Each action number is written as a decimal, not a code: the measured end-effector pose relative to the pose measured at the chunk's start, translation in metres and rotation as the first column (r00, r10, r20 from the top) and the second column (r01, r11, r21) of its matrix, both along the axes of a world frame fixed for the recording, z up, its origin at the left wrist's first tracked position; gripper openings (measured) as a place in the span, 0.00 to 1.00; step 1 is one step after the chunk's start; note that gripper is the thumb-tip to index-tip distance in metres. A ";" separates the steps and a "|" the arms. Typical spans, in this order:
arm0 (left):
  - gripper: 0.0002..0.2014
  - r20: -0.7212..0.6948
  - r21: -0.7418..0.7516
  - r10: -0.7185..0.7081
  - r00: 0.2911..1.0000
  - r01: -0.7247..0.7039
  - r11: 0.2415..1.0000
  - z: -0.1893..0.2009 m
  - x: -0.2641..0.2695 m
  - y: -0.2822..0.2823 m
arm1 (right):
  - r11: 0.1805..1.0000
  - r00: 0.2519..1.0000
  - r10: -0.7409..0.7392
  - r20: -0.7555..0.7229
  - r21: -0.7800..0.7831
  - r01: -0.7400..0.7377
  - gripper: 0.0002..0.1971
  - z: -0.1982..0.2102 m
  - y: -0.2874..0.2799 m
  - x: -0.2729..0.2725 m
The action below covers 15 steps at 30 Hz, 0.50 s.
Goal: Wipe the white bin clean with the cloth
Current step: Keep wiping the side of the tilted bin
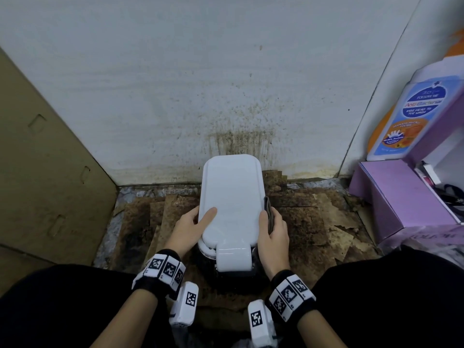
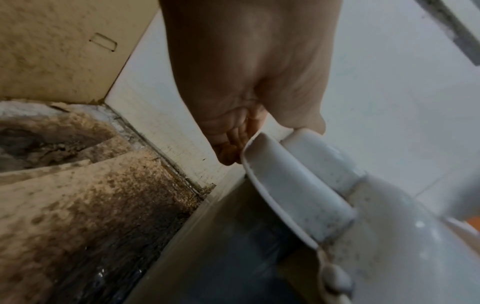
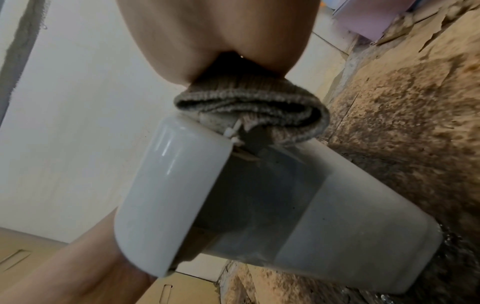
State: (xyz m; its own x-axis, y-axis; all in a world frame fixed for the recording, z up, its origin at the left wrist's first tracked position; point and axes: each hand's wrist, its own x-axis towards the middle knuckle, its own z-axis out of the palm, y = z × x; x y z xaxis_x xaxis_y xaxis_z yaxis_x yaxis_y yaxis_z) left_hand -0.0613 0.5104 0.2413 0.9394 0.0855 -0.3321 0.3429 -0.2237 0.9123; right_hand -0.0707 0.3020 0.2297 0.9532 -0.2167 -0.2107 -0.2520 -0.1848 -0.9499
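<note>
The white bin [image 1: 232,197] stands on the floor against the wall with its lid down. My left hand [image 1: 198,221] grips the lid's left edge, thumb lying on top; in the left wrist view its fingers [image 2: 231,148] curl under the lid rim [image 2: 293,185]. My right hand [image 1: 272,229] holds a folded grey cloth [image 1: 268,212] against the lid's right edge. In the right wrist view the cloth [image 3: 249,107] is bunched in the hand and presses on the upper edge of the bin [image 3: 259,195], whose side shows a dark liner inside.
Stained brown cardboard pieces [image 1: 313,217] cover the floor around the bin. The wall [image 1: 238,121] behind is spattered with dark marks. A cardboard sheet [image 1: 50,159] leans at the left. A purple box [image 1: 401,197] and an anti-bacterial wash bottle [image 1: 411,116] stand at the right.
</note>
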 end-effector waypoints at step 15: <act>0.29 0.277 0.640 -0.241 0.930 0.008 0.768 0.032 0.013 -0.037 | 0.985 0.996 -0.010 0.086 0.172 -0.005 0.26 -0.014 0.015 0.000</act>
